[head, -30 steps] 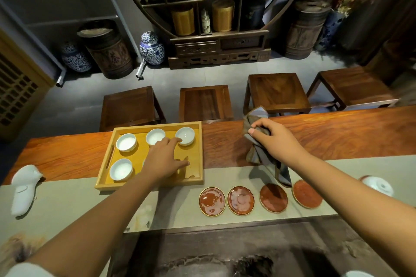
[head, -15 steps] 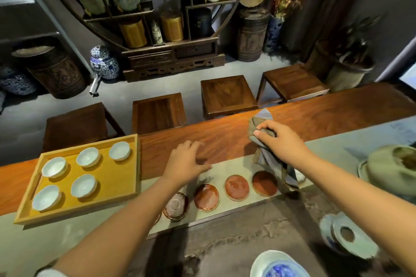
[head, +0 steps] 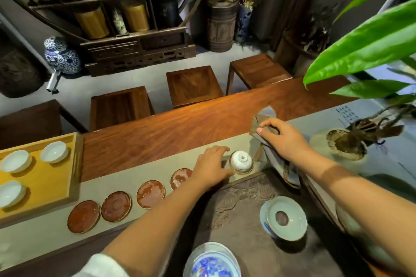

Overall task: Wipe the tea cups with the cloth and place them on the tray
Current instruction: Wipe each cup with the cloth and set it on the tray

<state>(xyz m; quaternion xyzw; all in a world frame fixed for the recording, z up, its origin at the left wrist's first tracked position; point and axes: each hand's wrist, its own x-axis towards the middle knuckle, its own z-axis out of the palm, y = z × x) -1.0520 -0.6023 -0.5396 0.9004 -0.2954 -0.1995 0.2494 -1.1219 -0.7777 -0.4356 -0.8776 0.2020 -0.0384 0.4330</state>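
A white tea cup (head: pixel 241 161) stands upside down on a red coaster at the right end of the coaster row. My left hand (head: pixel 211 167) is beside it on its left, fingers spread and curved toward it, thumb just touching or nearly touching its rim. My right hand (head: pixel 284 138) hovers behind and right of the cup and grips the grey-brown cloth (head: pixel 273 159), which hangs down from it. The yellow wooden tray (head: pixel 56 189) lies at the far left with three white cups in view, such as one cup (head: pixel 54 152) at its back.
Several red coasters (head: pixel 150 193) line the grey runner. A lidded bowl (head: pixel 284 218) and a blue-and-white dish (head: pixel 212 263) sit on the dark carved tea board near me. A potted plant (head: pixel 346 144) with big leaves stands at the right. Wooden stools (head: pixel 193 85) stand beyond the table.
My view has swung right, so the tray slid to the left edge. My left hand left the tray and travelled right along the coasters to the upturned cup. My right hand kept the cloth.
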